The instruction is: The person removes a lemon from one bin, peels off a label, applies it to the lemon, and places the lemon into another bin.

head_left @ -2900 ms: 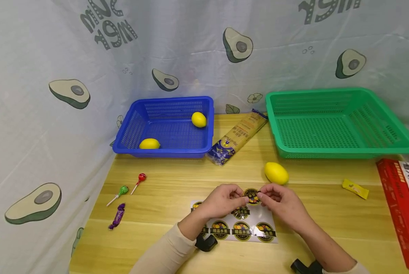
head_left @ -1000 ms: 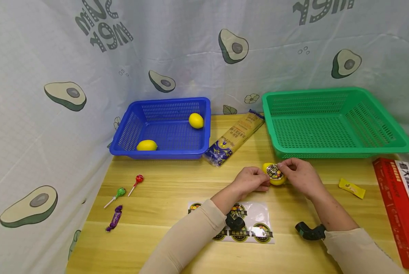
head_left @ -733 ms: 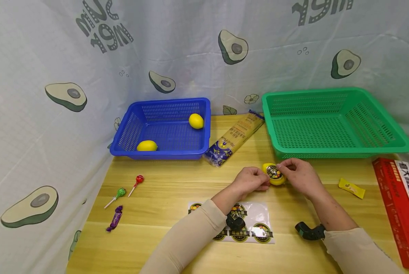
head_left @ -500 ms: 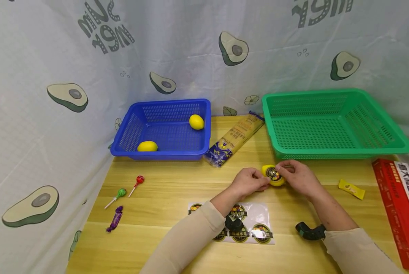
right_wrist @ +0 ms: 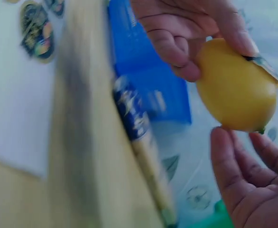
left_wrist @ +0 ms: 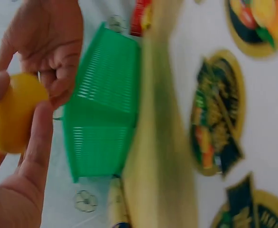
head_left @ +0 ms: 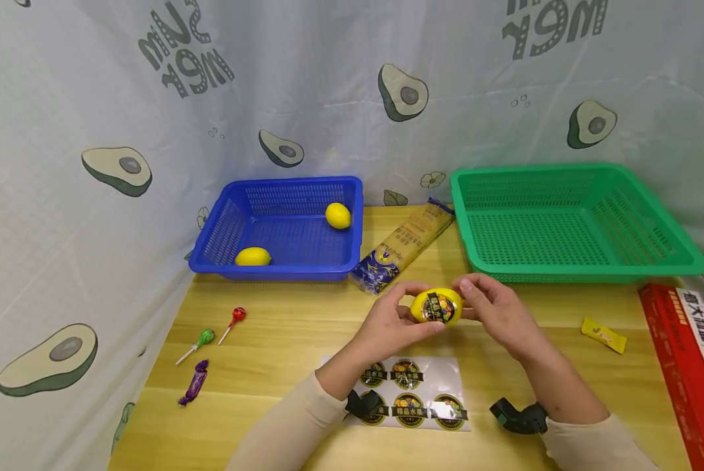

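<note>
Two hands hold one lemon [head_left: 437, 307] above the wooden table [head_left: 281, 320] in the head view: the left hand [head_left: 390, 325] curls its fingers round the lemon's left end, the right hand [head_left: 493, 314] grips its right end, and a round sticker [head_left: 438, 307] faces up between them. Just below the grip lies the sticker sheet [head_left: 413, 396]; beyond it to the left lie a pasta packet [head_left: 402, 245] and a blue basket [head_left: 281, 226], to the right a green basket [head_left: 570, 222]. An avocado-print curtain [head_left: 63, 163] walls the table in.

The left wrist view, blurred, shows the lemon [left_wrist: 11, 114] pinched in fingertips, the green basket [left_wrist: 101, 109] behind.

The right wrist view shows the lemon [right_wrist: 236, 92] held between both hands, the sticker's edge [right_wrist: 261, 66] on top.
</note>
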Demonstrator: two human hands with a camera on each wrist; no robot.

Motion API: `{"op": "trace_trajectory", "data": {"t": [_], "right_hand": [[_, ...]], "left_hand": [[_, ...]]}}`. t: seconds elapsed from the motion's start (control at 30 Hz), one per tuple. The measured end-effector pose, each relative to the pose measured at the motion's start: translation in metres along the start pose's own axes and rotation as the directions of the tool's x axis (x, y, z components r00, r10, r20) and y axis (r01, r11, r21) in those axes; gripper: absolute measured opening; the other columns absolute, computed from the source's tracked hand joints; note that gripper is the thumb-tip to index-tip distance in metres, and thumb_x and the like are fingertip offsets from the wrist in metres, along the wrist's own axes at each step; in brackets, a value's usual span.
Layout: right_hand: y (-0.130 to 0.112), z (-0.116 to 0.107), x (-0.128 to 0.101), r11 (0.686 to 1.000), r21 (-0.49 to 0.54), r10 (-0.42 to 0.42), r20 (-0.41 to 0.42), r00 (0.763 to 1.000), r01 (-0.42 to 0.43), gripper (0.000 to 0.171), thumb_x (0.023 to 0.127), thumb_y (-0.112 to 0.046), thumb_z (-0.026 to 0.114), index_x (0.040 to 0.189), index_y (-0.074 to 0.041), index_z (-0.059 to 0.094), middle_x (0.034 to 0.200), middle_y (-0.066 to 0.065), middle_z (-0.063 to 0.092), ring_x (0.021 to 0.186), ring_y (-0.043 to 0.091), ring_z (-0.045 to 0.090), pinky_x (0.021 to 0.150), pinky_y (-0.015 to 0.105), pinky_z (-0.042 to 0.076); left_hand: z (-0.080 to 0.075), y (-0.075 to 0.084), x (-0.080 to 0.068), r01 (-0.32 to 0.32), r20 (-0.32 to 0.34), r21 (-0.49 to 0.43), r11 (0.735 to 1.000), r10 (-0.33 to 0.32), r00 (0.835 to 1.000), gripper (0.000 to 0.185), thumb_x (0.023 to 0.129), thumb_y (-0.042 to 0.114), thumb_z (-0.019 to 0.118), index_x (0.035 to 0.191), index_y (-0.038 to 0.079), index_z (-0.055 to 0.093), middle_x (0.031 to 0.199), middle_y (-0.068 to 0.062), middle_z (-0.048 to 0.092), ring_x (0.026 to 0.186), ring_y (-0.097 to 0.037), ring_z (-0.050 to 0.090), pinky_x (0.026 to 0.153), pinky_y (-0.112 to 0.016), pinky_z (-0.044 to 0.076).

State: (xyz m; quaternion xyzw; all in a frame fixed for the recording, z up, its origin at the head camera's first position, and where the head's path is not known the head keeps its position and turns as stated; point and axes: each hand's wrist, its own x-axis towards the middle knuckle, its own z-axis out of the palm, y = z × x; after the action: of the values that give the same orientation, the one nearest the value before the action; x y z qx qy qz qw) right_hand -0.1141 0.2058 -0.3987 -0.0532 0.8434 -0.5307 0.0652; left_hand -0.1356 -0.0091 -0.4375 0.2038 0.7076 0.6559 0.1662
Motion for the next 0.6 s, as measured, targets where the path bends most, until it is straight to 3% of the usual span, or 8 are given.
{"op": "trace_trajectory", "data": {"t": [0.1, 0.2, 0.33, 0.43, 0.6], "right_hand": [[-0.014, 0.013, 0.003, 0.999, -0.013, -0.03, 0.056, 0.998, 0.031, 0.045, 0.109, -0.031, 0.048, 0.136, 0.005, 0.049, 0.115, 0.026, 0.065, 0.083, 0.014, 0.071, 0.073, 0.029, 0.061], [-0.022, 0.028, 0.007, 0.997, -0.067, -0.017, 0.074, 0.997, 0.022, 0.049, 0.104, -0.035, 0.059, 0.137, -0.001, 0.05, 0.101, 0.02, 0.067, 0.073, 0.021, 0.067, 0.065, 0.031, 0.06], [-0.024, 0.041, 0.011, 0.993, -0.12, -0.015, -0.005, 1.0, 0.014, 0.043, 0.097, -0.039, 0.069, 0.126, -0.009, 0.059, 0.088, 0.013, 0.065, 0.065, 0.019, 0.062, 0.058, 0.03, 0.055], [-0.022, 0.046, 0.014, 0.988, -0.153, -0.043, -0.064, 0.997, 0.033, 0.035, 0.098, -0.039, 0.068, 0.12, -0.012, 0.065, 0.079, 0.01, 0.065, 0.06, 0.018, 0.06, 0.054, 0.029, 0.053], [-0.017, 0.051, 0.017, 0.987, -0.139, -0.095, -0.134, 0.986, 0.076, 0.032, 0.106, -0.035, 0.055, 0.118, -0.009, 0.069, 0.07, 0.009, 0.064, 0.053, 0.015, 0.059, 0.05, 0.029, 0.052]], "left_hand": [[-0.005, 0.008, -0.009, -0.024, -0.056, -0.07, 0.997, 0.02, 0.998, 0.058, 0.086, 0.009, 0.082, 0.134, 0.015, 0.051, 0.133, -0.005, 0.052, 0.077, -0.007, 0.07, 0.065, -0.02, 0.056], [-0.008, 0.012, -0.014, -0.039, -0.064, -0.12, 0.992, 0.031, 0.997, 0.059, 0.087, 0.005, 0.08, 0.135, 0.012, 0.046, 0.13, -0.009, 0.054, 0.077, -0.006, 0.07, 0.065, -0.019, 0.054], [-0.013, 0.013, -0.015, -0.013, -0.038, -0.178, 0.984, 0.007, 0.999, 0.058, 0.088, 0.001, 0.078, 0.134, 0.01, 0.044, 0.108, -0.02, 0.069, 0.073, -0.008, 0.069, 0.062, -0.02, 0.051], [-0.016, 0.01, -0.015, 0.012, -0.023, -0.194, 0.981, -0.017, 1.0, 0.056, 0.088, 0.0, 0.077, 0.132, 0.01, 0.044, 0.094, -0.027, 0.072, 0.073, -0.012, 0.07, 0.06, -0.021, 0.048], [-0.019, 0.007, -0.013, 0.007, -0.015, -0.179, 0.984, -0.01, 1.0, 0.055, 0.088, 0.0, 0.077, 0.132, 0.008, 0.044, 0.098, -0.027, 0.072, 0.085, -0.036, 0.075, 0.064, -0.022, 0.052]]}}
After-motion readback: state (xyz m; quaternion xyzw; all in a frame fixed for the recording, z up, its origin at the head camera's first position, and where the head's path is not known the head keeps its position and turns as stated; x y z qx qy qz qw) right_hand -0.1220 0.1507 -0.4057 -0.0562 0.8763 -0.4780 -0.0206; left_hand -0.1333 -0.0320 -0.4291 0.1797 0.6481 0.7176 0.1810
